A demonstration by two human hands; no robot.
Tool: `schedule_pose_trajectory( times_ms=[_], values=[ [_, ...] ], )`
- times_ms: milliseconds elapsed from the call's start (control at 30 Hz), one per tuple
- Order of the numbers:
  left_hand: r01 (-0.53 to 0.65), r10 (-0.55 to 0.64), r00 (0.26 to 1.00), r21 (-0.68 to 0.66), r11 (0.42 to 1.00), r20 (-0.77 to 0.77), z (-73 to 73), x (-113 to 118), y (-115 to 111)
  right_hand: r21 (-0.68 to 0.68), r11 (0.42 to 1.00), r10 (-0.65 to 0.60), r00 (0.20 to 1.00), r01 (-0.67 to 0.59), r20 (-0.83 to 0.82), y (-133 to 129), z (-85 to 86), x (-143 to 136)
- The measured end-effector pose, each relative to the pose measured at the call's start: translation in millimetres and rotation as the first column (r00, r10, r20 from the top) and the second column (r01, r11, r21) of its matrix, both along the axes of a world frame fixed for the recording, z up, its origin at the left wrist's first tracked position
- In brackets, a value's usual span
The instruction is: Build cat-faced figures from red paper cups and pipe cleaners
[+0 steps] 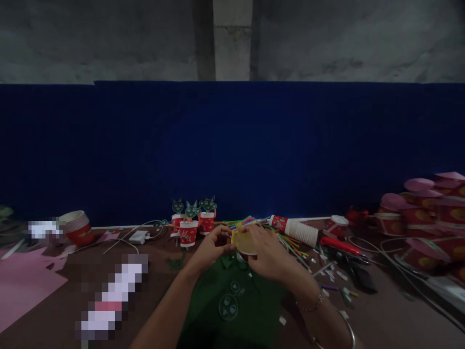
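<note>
A round yellowish piece with a pale rim, perhaps the end of a paper cup, is between my hands over the green sheet. My left hand pinches a yellow strip at its left edge. Over its right side lie the bent fingers of my right hand, gripping it. A drawn face with round outlines shows on the green sheet below. Behind my hands are colourful thin sticks.
Red cups with green animal faces stand behind my left hand. A stack of cups lies to the right, near a red-handled tool, paper scraps and cables. Pink paper is at left; red-and-pink pieces pile up far right.
</note>
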State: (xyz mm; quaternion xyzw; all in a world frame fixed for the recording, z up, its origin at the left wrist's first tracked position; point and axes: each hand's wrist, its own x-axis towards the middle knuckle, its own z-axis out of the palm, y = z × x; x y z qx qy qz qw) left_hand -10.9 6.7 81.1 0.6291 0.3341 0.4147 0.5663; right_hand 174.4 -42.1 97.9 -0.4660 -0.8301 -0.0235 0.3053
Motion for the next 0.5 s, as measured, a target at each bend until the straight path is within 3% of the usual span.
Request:
schedule_pose_trajectory(
  times_ms=[133,267,367,500],
  values=[
    [0.083,-0.070,0.978,0.058,0.995,-0.198,7.4,-5.4,-3.7,0.037,0.999,-0.005,1.000,0.005,0.025,-5.0,-1.1,-4.5],
    [0.078,0.018,0.911,0.216,0.973,-0.413,20.1,-11.6,-10.2,0.034,0.999,0.001,0.999,-0.003,0.048,-10.4,0.7,-7.9],
    [0.164,0.050,0.828,0.326,0.931,-0.558,26.0,-16.3,-14.8,0.046,0.998,0.041,0.998,-0.043,0.040,-12.0,-0.2,-9.2],
    [0.205,0.063,0.817,0.391,0.897,-0.574,22.7,-19.0,-16.5,0.053,0.993,0.104,0.995,-0.103,-0.009,-11.8,-1.8,-8.0]
  ],
)
